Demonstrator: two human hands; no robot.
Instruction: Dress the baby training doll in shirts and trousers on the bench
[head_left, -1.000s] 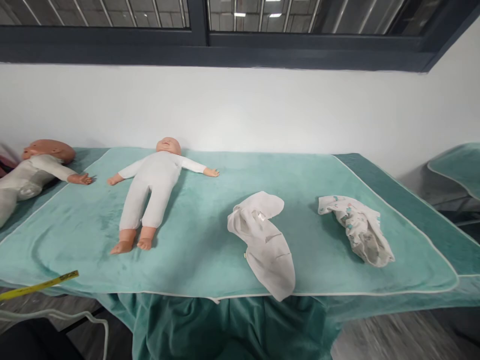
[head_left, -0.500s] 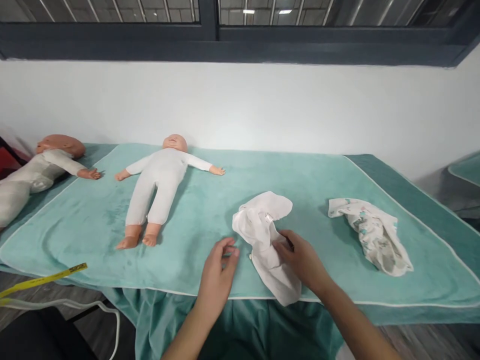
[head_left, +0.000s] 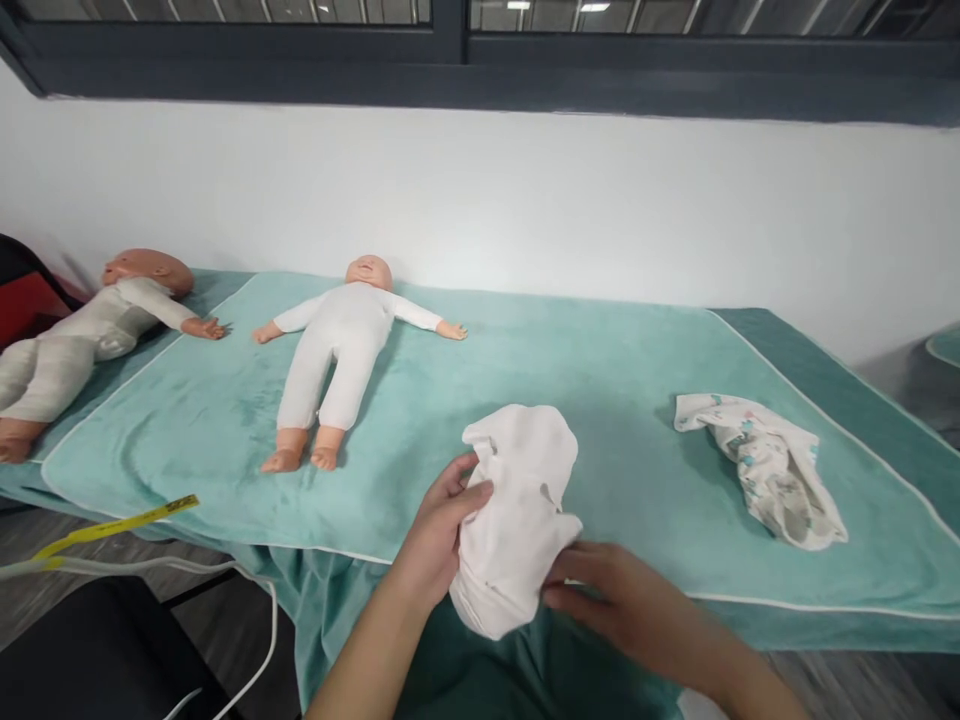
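Observation:
A soft white cloth [head_left: 519, 500] with rounded ends and a cut-in side hangs before me over the front edge of the bed; its exact kind does not show. My left hand [head_left: 442, 525] grips its left edge, thumb on top and fingers partly behind. At the lower right edge my right hand [head_left: 611, 600] is closed on the same cloth, with some fingertips hidden. Beyond it, to the left, a baby doll [head_left: 341, 345] in white lies on its back with arms spread. A printed white baby garment [head_left: 761, 460] lies crumpled on the right.
A green cover [head_left: 600, 350] spreads over the bed against a white wall. Another doll [head_left: 97, 325] lies at the far left. Below the left front edge are a yellow strap [head_left: 120, 525], a white cable [head_left: 274, 620] and a black seat [head_left: 105, 650].
My left hand, apart from the cloth before, now grips it. The white cloth has been lifted and turned, drawn closer to me. My right hand has shifted down to its lower edge.

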